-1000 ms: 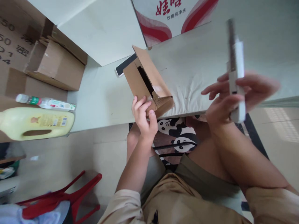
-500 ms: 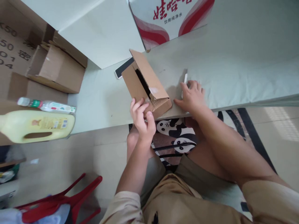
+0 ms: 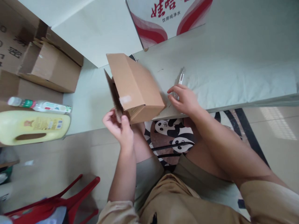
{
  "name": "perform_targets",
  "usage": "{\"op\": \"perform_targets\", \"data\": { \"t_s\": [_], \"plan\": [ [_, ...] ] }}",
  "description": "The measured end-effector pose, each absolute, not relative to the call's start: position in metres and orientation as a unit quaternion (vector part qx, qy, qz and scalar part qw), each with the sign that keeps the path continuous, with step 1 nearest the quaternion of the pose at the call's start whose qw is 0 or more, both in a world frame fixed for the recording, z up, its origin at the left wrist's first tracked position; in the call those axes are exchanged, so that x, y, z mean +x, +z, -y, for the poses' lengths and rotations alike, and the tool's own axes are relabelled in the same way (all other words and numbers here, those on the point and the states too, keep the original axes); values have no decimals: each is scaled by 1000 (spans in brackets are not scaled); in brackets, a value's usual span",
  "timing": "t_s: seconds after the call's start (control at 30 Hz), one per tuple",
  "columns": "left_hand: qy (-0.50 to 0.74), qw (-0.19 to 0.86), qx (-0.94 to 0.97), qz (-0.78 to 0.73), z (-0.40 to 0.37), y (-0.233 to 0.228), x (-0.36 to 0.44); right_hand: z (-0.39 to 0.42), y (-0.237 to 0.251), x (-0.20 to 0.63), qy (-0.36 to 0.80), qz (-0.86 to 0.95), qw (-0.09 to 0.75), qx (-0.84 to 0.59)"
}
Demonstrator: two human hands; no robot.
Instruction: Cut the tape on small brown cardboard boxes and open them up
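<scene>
**Box pinched by one flap, knife by the other hand**

From where I stand, the left grip is closed in a pinch, thumb on one side and fingers on the other, on the near end of a loose flap. The box sits just beyond that grip and to its right, tilted, with a dark gap between flap and body. Whether it rests fully on the tabletop, I can't tell.

The right grip is half open, fingers loosely bent over the handle of a knife that points away from it. I can't make out whether those fingers have hold of the handle or merely lie near it, nor whether any blade is out.

What worries me most is the box's near corner, by the left grip and close to the tabletop's front edge. With only a thin flap pinched, a hard pull could crease or tear the card, or swing the box round and drop it onto the knees below. The knife is the other trouble: if the box tips to the right, it could bump the knife, or push it against the right fingers, and a bared blade would cut. Well to the left of the left grip, a jug and a bottle look far enough away to escape a small slip.
</scene>
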State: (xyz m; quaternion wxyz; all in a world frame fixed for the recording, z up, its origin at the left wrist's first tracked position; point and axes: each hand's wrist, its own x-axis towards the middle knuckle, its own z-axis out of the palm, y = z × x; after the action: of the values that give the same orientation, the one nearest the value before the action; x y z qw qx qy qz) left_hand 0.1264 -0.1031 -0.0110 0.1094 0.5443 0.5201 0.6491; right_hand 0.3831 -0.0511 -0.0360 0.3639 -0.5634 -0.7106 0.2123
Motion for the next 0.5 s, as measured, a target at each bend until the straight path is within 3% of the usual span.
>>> {"op": "perform_targets", "data": {
  "t_s": [0.27, 0.5],
  "plan": [
    [661, 328, 299, -605, 91, -29, 97, 48, -47, 383, 187, 733, 356, -548],
    [651, 351, 293, -605, 91, -45, 104, 51, -41, 388, 235, 743, 392, -488]
  ]
}}
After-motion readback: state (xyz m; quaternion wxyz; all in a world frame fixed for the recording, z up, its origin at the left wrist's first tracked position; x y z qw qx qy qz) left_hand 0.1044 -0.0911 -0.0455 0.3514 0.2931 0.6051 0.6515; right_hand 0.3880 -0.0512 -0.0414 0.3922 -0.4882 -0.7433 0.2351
